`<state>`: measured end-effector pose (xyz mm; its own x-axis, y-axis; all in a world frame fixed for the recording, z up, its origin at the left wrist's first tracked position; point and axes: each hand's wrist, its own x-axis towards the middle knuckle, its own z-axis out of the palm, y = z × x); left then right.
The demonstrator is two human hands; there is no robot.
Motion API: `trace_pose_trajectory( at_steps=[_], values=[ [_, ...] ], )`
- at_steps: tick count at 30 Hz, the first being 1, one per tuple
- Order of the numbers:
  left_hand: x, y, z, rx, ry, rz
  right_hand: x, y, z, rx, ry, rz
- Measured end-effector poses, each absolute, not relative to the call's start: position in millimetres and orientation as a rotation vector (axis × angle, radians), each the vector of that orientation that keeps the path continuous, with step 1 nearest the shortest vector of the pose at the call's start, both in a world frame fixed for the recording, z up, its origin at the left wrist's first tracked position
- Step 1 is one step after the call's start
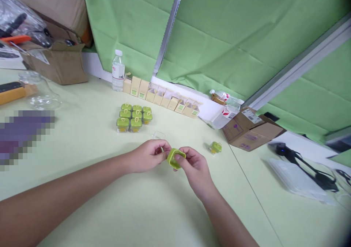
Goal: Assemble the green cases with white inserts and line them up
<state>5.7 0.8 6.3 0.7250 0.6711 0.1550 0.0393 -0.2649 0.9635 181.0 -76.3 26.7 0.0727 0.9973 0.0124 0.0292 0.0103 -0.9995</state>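
Observation:
My right hand [193,166] grips a small green lid [173,163], its hollow underside turned up and the thumb pressed inside. The fingers of my left hand [149,155] are pinched together at the lid's left edge. Just beyond my left hand, a clear container [159,134] rests on the table, partly hidden by the hand. Farther back stands a cluster of small clear boxes with green lids [136,114], each with a pale loop on top. One more green-lidded box [215,147] sits apart, to the right of my right hand.
A row of small cardboard boxes [161,97] lines the back wall beside an upright water bottle [118,71]. Bottles lie near an open carton [251,130] at right. A larger carton [63,62], a clear vessel [41,90] and a black strapped device [307,163] are also around.

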Motion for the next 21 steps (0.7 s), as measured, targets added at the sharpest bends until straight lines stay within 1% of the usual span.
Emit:
trace_pose_trajectory(
  at_steps=[5,9,15,21],
  values=[
    [1,-7,10,2.098,0.463,0.876,181,-74,27,-1.254,-1.153,1.164],
    [0,-12,12,2.313,0.359,0.913,178,-76,25,-1.241,-1.208,1.177],
    [1,-7,9,2.414,0.374,0.978,178,-76,21,-1.274,-1.223,1.109],
    [0,-7,6,2.458,0.359,0.978,179,-76,22,-1.312,-1.258,1.134]
  ],
)
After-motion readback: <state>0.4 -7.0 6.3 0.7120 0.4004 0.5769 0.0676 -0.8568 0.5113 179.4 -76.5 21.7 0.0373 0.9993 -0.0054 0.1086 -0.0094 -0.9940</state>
